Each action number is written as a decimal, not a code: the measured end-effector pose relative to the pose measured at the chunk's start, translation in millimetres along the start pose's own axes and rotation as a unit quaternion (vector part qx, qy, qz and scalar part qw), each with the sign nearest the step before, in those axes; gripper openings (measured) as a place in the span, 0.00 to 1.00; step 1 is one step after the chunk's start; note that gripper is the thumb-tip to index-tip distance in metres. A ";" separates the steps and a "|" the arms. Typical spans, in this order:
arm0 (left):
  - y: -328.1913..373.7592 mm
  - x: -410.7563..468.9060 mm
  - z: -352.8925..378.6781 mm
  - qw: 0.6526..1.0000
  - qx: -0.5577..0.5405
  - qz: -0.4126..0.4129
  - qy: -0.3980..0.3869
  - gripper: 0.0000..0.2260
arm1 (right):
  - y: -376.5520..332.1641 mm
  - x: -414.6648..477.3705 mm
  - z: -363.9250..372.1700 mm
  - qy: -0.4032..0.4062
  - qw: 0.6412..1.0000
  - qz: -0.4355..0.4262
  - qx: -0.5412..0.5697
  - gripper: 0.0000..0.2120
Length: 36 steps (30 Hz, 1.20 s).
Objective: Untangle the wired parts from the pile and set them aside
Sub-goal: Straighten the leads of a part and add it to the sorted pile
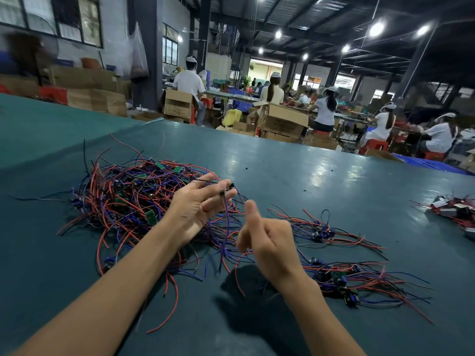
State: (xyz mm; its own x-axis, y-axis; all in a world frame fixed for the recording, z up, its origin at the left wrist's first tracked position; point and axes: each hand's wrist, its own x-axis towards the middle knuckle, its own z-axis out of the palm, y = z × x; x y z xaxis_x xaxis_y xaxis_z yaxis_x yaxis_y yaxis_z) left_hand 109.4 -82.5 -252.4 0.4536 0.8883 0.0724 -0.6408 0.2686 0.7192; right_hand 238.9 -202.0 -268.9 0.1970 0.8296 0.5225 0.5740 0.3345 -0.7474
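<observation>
A big tangled pile of wired parts (128,199), red, purple and black leads with small green boards, lies on the left of the teal table (295,181). My left hand (198,204) is raised over the pile's right edge, palm toward me. Its fingertips pinch a small black wired part (223,193), and the part's purple lead hangs down from them. My right hand (270,242) hovers just right of that lead with the thumb up and the fingers curled in. I see nothing gripped in it. Two small groups of separated wired parts (326,233) (344,281) lie to the right.
Another heap of wired parts with metal pieces (455,209) sits at the table's far right edge. Loose red leads (169,301) lie near the front. Beyond the table, seated people work among cardboard boxes (282,122) and red stools.
</observation>
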 end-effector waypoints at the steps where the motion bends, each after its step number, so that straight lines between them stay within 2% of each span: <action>1: -1.5 -1.3 2.4 1.000 -0.006 -0.009 -0.011 0.27 | 2.0 3.2 -0.4 0.024 0.999 0.037 0.024 0.34; 6: -13.6 -8.8 15.4 0.998 -0.021 -0.042 -0.052 0.20 | 8.7 8.0 2.7 0.006 0.989 0.121 0.087 0.14; 8: -15.8 -8.2 16.4 0.998 -0.008 -0.036 -0.058 0.18 | 5.7 8.7 -0.9 -0.010 0.972 0.158 0.173 0.13; 10: -15.5 -6.8 14.5 0.998 0.020 -0.020 -0.055 0.15 | 2.5 10.4 -6.6 -0.042 0.940 0.190 0.281 0.13; 13: -13.7 -5.9 10.0 0.998 0.041 0.012 -0.051 0.12 | -2.2 12.2 -12.2 -0.087 0.903 0.205 0.368 0.14; 18: -6.3 -9.6 11.2 0.993 0.111 0.032 -0.007 0.16 | -4.7 12.8 -15.6 -0.114 0.878 0.220 0.409 0.11; 22: -3.3 -11.0 12.8 0.998 0.064 0.023 -0.011 0.17 | -5.0 11.8 -18.4 -0.143 0.872 0.237 0.404 0.10; 26: -0.3 -13.5 15.2 1.000 0.020 0.011 -0.020 0.11 | -7.8 11.1 -20.0 -0.138 0.885 0.238 0.376 0.10; 28: 2.6 -13.8 15.1 0.999 -0.036 0.011 -0.035 0.08 | -10.3 11.4 -20.9 -0.108 0.909 0.216 0.340 0.09; 29: 4.6 -13.8 14.7 0.997 -0.065 0.014 -0.042 0.07 | -10.5 11.2 -20.4 -0.080 0.936 0.185 0.288 0.09; 31: 8.0 -13.9 14.2 0.993 -0.109 0.018 -0.048 0.06 | -7.9 9.6 -18.4 0.003 0.994 0.060 0.096 0.08; 33: 9.6 -15.3 14.5 0.989 -0.136 0.023 -0.046 0.06 | -5.5 7.3 -15.9 0.080 0.990 -0.085 -0.077 0.06; 36: 10.7 -16.5 13.1 0.988 -0.149 0.028 -0.033 0.07 | -1.8 4.9 -12.7 0.136 0.940 -0.215 -0.229 0.06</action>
State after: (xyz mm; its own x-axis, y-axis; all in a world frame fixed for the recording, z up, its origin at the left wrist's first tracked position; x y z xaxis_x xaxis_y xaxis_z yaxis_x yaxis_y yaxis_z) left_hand 103.2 -99.2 -236.8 0.4456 0.8810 0.1589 -0.8158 0.3265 0.4773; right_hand 248.9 -204.2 -259.7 0.0297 0.4958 0.8679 0.9163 0.3335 -0.2219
